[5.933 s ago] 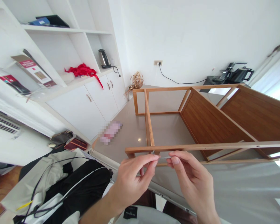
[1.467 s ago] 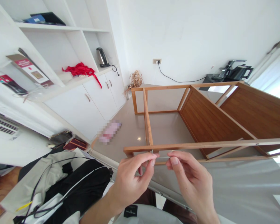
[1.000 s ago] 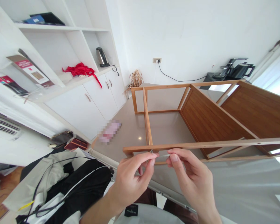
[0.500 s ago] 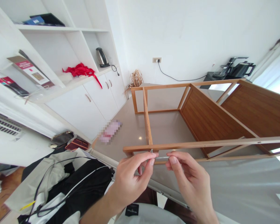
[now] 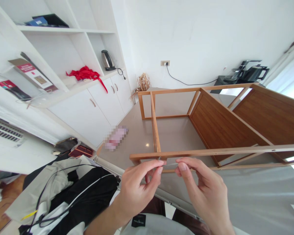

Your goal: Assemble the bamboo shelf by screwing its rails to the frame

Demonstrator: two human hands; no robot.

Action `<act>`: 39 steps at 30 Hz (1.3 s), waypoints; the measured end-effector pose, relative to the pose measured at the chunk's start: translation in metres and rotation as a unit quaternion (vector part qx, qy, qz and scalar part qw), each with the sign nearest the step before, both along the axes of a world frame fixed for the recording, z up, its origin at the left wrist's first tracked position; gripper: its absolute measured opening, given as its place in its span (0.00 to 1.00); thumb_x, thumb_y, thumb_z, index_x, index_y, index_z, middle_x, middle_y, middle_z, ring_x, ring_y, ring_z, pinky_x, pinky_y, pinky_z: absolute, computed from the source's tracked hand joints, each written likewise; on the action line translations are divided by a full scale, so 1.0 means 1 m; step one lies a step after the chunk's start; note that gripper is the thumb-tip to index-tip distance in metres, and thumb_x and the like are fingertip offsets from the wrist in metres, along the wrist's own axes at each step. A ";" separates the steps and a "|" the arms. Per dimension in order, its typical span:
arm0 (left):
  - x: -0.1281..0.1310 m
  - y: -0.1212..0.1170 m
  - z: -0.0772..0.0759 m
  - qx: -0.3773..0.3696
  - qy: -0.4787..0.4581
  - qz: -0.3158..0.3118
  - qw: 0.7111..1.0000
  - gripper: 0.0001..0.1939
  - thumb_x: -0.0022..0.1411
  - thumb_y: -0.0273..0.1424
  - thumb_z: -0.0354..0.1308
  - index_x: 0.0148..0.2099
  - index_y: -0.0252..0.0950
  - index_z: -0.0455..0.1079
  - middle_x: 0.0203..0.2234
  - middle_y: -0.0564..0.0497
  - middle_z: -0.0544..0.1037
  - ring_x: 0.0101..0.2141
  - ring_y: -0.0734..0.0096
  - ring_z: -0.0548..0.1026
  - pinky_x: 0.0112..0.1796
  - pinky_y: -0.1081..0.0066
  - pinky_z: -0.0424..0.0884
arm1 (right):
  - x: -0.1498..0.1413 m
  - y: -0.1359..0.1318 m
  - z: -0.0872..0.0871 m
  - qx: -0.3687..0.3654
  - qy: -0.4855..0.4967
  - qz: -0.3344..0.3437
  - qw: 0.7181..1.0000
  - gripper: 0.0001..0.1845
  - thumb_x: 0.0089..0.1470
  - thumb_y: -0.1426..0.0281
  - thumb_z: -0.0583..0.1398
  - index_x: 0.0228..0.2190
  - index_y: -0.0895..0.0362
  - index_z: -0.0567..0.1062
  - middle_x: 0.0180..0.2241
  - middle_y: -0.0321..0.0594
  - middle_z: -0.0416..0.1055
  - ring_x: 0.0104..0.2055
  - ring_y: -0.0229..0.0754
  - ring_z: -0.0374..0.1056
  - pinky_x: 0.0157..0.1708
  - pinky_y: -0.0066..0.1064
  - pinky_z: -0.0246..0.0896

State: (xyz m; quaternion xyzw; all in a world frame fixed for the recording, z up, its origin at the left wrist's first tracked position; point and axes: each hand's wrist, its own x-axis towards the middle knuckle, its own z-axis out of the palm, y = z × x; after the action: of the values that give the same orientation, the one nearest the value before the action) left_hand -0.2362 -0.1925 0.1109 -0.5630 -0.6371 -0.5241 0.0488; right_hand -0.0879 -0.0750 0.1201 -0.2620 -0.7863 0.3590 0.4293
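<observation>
A wooden shelf frame (image 5: 210, 151) lies on its side on a grey table (image 5: 247, 195), with two dark wood panels (image 5: 218, 127) standing in it. My left hand (image 5: 137, 189) is pinched at a small metal screw (image 5: 159, 158) under the frame's near rail, just below where a cross bar meets it. My right hand (image 5: 203, 192) pinches the other end of a thin metal key (image 5: 170, 164) that runs between both hands. The key's tip at the screw is hidden by my left fingers.
White shelves and cupboards (image 5: 88, 107) line the left wall, with a kettle (image 5: 107, 60) and red cloth (image 5: 84, 73). Dark clothes and bags (image 5: 63, 195) lie piled at the lower left. A black kettle set (image 5: 250, 71) stands at the far right.
My hands stay at the same joint under the rail; the fingers have shifted slightly, turning the thin key. The frame has not moved.
</observation>
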 end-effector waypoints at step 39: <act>0.000 -0.002 0.000 -0.018 0.008 0.004 1.000 0.16 0.67 0.20 0.61 0.53 0.42 0.73 0.40 0.53 0.85 0.23 0.81 0.78 0.29 0.78 0.76 | -0.004 -0.011 -0.042 -0.192 0.020 0.069 0.979 0.11 0.66 0.60 0.61 0.37 0.52 0.79 0.27 0.35 0.78 0.28 0.38 0.76 0.31 0.23 0.72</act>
State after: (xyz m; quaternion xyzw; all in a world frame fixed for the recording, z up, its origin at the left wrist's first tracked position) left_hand -0.2364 -0.1942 0.1107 -0.5655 -0.6483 -0.5078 0.0451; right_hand -0.0914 -0.0859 0.0776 -0.2774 -0.7101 0.5373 0.3607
